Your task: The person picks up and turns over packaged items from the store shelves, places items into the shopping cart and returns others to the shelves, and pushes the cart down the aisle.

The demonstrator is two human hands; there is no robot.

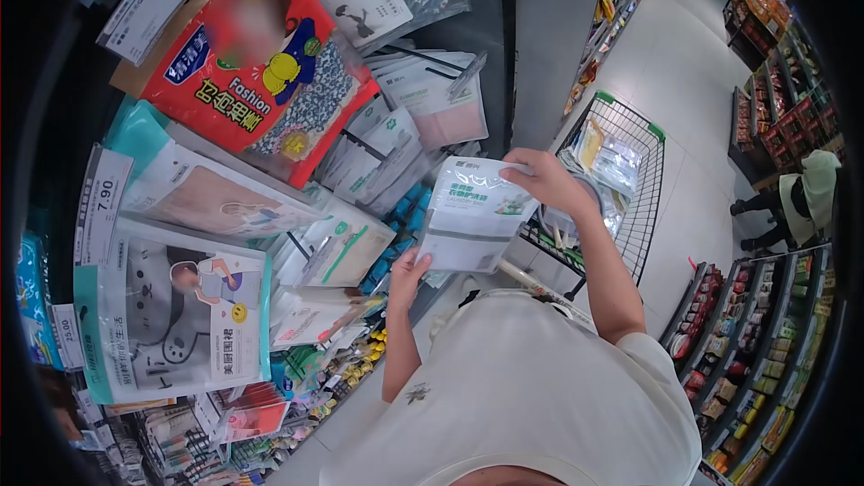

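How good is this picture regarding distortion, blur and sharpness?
Head view: strong wide-angle distortion, black corners; head view: a blurred patch on the red package; head view: on the held packet, larger print is readable, smallest print is not.

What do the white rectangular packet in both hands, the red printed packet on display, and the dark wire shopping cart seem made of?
White rectangular packet: smooth plastic, probably; its lower part looks translucent.
Red printed packet: likely glossy plastic film, judging by its highlights.
Dark wire shopping cart: likely coated metal, given its thin grid; green corners look plastic.
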